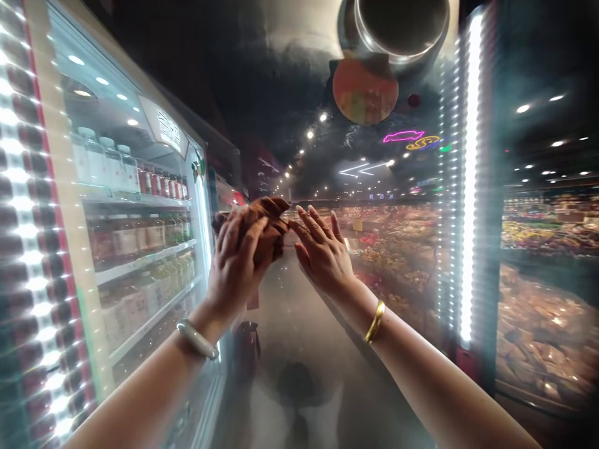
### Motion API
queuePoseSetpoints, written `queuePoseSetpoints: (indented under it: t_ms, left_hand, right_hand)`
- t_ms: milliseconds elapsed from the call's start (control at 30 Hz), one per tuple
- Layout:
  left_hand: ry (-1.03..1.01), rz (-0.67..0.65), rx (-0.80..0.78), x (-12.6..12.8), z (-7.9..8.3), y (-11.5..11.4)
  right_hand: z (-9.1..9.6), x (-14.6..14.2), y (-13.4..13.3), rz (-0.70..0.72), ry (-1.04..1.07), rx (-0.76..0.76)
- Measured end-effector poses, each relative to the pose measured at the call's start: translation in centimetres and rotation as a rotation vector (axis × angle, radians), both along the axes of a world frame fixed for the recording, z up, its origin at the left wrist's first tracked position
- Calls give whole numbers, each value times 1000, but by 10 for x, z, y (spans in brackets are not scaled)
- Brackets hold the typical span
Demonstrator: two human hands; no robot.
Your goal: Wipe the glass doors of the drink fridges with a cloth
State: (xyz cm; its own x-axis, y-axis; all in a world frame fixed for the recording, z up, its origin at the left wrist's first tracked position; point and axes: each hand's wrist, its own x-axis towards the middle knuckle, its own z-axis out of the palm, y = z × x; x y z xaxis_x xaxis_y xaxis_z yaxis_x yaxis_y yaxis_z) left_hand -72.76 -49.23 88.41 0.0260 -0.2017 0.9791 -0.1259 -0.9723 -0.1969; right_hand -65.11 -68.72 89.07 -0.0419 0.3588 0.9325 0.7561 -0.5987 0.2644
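Observation:
My left hand point(236, 265) is raised in front of me with its fingers wrapped over a crumpled brown cloth point(271, 215), pressing it toward a reflective glass surface. My right hand point(322, 249) is beside it, fingers stretched out and slightly spread, its fingertips close to the cloth's right edge. A pale bangle sits on my left wrist and a gold bangle on my right wrist.
A lit drinks cooler point(140, 249) with shelves of bottles stands at the left. Vertical LED strips point(470, 187) run down the right. Store produce displays point(538, 337) and ceiling lights show in or through the glass. A dark bag point(246, 349) hangs low in the middle.

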Motion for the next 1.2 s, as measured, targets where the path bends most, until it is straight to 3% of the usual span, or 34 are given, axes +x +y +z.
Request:
queuePoseSetpoints:
  t_ms: [67,133,233,300,367,433,500,567,633,700,767,833,900,967,1067,1133,1200]
  left_hand:
    - [-57,12,-166,2,11,-12]
    - [-56,11,-205,6,5,-29]
    - [22,-15,82,11,-20,-43]
    - [93,10,235,10,-25,-36]
    - [56,33,172,8,-5,-21]
    - [-34,51,-59,8,33,-11]
    - [-87,33,-192,14,72,-15]
    - [-86,-8,-154,24,92,-33]
    - [-23,-45,5,34,83,-58]
    - [23,-85,163,38,54,-74]
    - [51,-94,286,35,25,-74]
    - [55,-75,298,29,15,-60]
    - [22,-18,188,24,31,-44]
    - [-44,5,55,26,61,-38]
    - [-123,-35,-18,41,95,-58]
    - [-65,-106,137,51,92,-80]
    - [-16,-134,248,54,71,-95]
  right_hand:
    - [1,1,-3,40,5,19]
    - [0,4,-6,71,4,63]
    - [-2,13,-15,74,-13,89]
    - [-3,18,-22,63,-39,59]
    - [0,21,-25,45,-76,37]
    - [6,21,-26,18,-101,36]
    - [14,19,-26,-7,-107,50]
    - [21,17,-29,-12,-100,96]
    - [23,17,-34,5,-88,169]
    - [20,18,-41,21,-79,209]
    - [15,19,-46,17,-91,170]
    - [12,19,-48,-9,-109,93]
    - [16,19,-47,-43,-113,39]
    - [26,19,-48,-70,-109,32]
    - [41,23,-53,-79,-86,99]
    - [42,27,-60,-54,-50,184]
    - [31,27,-66,8,-27,268]
